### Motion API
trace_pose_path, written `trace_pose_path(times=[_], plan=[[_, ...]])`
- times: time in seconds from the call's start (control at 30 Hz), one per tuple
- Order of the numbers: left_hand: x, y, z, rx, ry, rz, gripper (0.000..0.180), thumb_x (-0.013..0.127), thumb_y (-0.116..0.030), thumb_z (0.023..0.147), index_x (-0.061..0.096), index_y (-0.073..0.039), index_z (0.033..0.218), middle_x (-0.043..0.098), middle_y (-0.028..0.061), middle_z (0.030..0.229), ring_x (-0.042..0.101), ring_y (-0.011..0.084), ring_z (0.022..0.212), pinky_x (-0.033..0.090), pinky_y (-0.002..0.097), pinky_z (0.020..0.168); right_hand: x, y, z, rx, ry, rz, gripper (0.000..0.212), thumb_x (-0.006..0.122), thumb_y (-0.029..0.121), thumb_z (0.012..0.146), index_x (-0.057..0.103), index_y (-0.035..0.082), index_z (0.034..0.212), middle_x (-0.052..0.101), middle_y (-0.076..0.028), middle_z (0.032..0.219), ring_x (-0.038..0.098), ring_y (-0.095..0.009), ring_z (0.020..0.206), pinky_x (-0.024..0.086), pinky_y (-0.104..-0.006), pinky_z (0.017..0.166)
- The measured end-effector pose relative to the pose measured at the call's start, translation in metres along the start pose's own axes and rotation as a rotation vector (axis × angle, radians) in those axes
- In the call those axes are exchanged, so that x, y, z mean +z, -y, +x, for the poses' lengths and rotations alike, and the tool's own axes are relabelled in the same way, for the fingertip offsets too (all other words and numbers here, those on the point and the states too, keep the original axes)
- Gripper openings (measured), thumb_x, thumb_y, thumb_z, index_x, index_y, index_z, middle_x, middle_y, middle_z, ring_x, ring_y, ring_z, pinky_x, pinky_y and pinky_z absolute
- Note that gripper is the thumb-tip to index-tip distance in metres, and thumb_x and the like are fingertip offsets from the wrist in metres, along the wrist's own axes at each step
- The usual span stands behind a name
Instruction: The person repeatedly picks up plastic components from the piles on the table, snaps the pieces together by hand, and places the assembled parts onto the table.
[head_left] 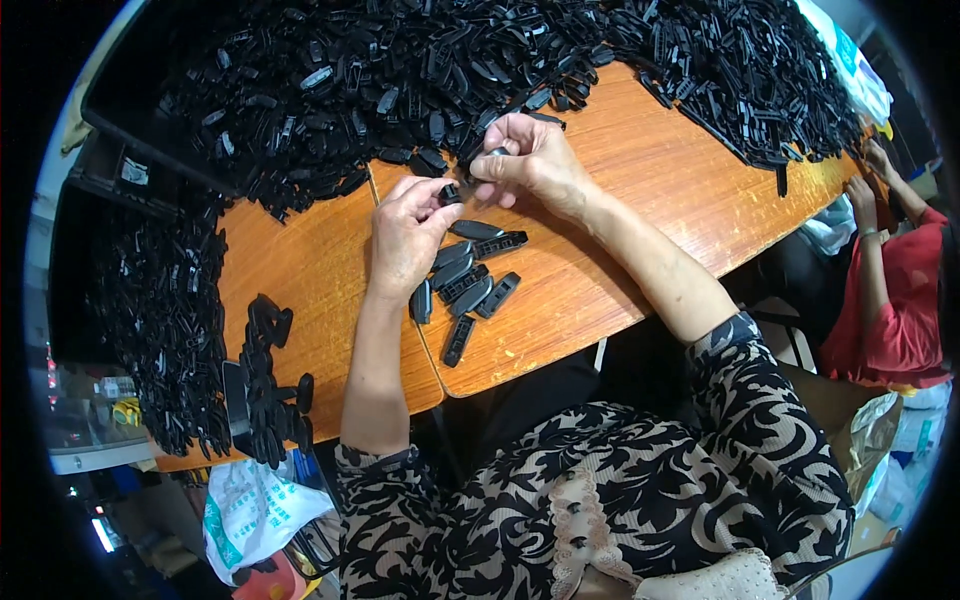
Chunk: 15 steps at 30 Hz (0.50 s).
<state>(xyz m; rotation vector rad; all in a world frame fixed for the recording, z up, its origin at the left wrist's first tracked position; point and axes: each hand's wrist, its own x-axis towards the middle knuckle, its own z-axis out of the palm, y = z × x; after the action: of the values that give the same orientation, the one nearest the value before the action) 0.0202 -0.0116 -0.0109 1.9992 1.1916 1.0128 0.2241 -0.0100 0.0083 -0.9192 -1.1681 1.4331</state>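
My left hand point(403, 240) is closed, pinching a small black plastic part point(449, 194) between thumb and fingertips. Close beside it, slightly farther away and to the right, my right hand point(540, 168) grips a dark plastic piece point(497, 152), mostly covered by the fingers. The two hands nearly meet at the fingertips; blur between them hides whether the parts touch. Just below, on the wooden table point(650, 210), lie several oblong black plastic pieces point(454, 270), some with smooth side up and some showing a hollow, ribbed underside.
A large heap of black plastic parts point(330, 90) covers the far side. Slimmer black strips point(750, 90) are piled at right. More parts point(165, 320) lie along the left, near a small cluster point(265, 390). Another person in a red top point(890, 310) sits at right.
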Motion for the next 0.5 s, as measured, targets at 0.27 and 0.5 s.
trace_pose_path(times=[0.27,0.5], plan=[[0.005,0.0,0.0,-0.072,0.038,-0.131,0.027,0.073,0.001,0.083,0.069,0.003,0.109,0.063,0.0012,0.097,0.061,0.0075,0.08,0.052,0.0214,0.073,-0.006,-0.004,-0.001,0.179,0.247,-0.337,0.019,0.065,0.021,0.097,0.065,0.003,0.091,0.06,0.001,0.069,0.056,-0.007,0.057,0.041,-0.0199,0.045],[0.003,-0.007,0.0,0.114,0.032,0.049,0.028,0.073,0.002,0.08,0.071,0.002,0.107,0.067,0.006,0.096,0.063,0.0121,0.078,0.052,0.0246,0.072,-0.005,-0.012,0.003,0.079,0.18,-0.374,0.028,0.071,0.023,0.09,0.069,0.003,0.07,0.058,0.001,0.06,0.047,-0.006,0.056,0.037,-0.0244,0.051]])
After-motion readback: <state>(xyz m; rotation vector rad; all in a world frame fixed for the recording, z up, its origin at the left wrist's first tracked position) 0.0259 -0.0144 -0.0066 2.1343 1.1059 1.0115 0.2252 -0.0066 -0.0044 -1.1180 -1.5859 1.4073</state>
